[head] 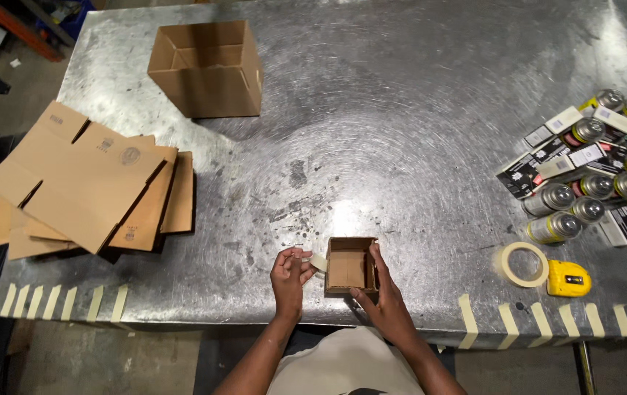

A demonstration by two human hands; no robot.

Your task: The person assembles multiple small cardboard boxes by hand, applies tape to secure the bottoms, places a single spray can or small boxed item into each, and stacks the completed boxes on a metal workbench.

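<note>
One small open carton point(350, 266) sits at the lower centre of the frame on the steel bench point(401, 132). The right hand point(385, 301) grips its near wall with closed fingers, and the left hand point(289, 278) pinches a short tape strip point(318, 262) beside it. No tape is on the carton yet, so sealing seems only starting. More strips wait along the bench edge.

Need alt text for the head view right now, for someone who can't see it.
At the near edge of a metal table, a person's right hand steadies a small open cardboard box while the left hand presses a strip of masking tape to its side. Flat cartons lie left; spray cans and a tape roll lie right.
</note>
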